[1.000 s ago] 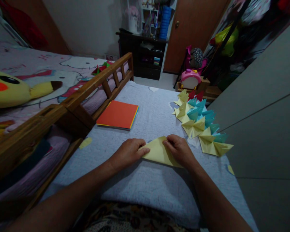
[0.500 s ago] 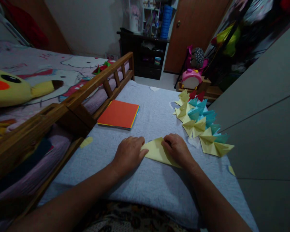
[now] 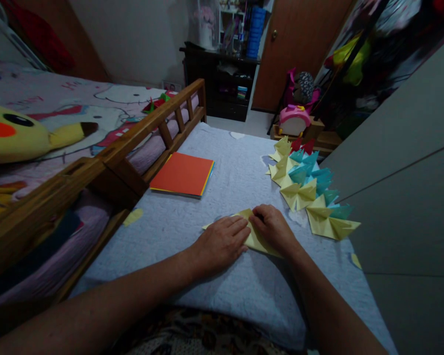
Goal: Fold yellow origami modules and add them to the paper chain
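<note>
A folded piece of pale yellow origami paper [image 3: 258, 242] lies on the cloth-covered surface in front of me. My left hand [image 3: 224, 242] rests flat over its left part, fingers stretched out toward the right, so only a thin tip sticks out beyond it. At the paper's upper right edge, my right hand [image 3: 274, 227] has its fingers curled and pinched on the paper. Right of my hands stand several folded yellow paper pieces [image 3: 298, 195], with blue folded pieces [image 3: 305, 170] and red ones [image 3: 302, 145] behind them.
A stack of square coloured paper [image 3: 183, 173], orange on top, lies to the left on the blue-grey cloth [image 3: 229, 162]. A wooden bed rail [image 3: 133, 133] borders the left side. Beyond it lies a yellow plush toy [image 3: 18, 135]. A pale panel [image 3: 410, 197] stands along the right.
My left hand has moved right from the paper's left tip and flattened over the paper. My right hand has stayed nearly in place.
</note>
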The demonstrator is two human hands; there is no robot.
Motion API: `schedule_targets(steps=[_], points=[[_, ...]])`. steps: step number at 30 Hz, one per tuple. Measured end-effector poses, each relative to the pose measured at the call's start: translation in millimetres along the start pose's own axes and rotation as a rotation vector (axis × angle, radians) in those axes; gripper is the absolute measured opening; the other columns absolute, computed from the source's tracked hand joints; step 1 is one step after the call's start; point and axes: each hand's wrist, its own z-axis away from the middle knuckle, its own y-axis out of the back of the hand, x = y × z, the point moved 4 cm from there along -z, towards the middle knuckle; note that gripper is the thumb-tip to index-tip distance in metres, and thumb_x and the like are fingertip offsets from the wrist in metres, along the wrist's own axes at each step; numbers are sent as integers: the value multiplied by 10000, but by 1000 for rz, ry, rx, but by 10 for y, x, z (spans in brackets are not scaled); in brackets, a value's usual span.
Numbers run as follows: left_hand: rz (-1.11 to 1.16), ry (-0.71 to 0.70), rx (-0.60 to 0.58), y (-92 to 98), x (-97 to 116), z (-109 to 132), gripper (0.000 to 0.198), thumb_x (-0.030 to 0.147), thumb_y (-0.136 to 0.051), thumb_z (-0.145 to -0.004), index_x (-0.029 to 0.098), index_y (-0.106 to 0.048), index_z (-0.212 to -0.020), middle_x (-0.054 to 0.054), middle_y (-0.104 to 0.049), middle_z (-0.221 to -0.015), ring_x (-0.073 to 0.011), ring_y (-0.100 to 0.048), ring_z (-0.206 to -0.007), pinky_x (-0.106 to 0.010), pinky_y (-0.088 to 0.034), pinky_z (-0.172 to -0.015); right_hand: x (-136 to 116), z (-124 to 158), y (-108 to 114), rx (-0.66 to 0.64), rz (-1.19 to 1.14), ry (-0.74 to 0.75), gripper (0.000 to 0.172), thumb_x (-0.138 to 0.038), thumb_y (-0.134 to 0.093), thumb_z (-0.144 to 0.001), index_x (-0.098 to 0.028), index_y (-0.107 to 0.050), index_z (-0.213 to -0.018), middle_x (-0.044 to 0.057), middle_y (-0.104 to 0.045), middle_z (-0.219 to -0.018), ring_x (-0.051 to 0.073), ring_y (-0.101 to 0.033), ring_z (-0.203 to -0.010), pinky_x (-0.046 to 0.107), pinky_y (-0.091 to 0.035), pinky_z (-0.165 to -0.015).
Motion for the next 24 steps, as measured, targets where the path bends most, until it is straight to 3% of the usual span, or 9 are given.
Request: schedule_targets(steps=[24], points=[[31,47,-18,-31,-37,9,337,315,-574,-963,129,-556,-1243,-144,-617,-1274,-293,-561,-1189,-452,-473,-1027,-17,-15,11,-27,-13,-36,186,-190,-609,-878,-182,-644,-696,23,-635,-713,165,-514,-706,279,-328,-688]])
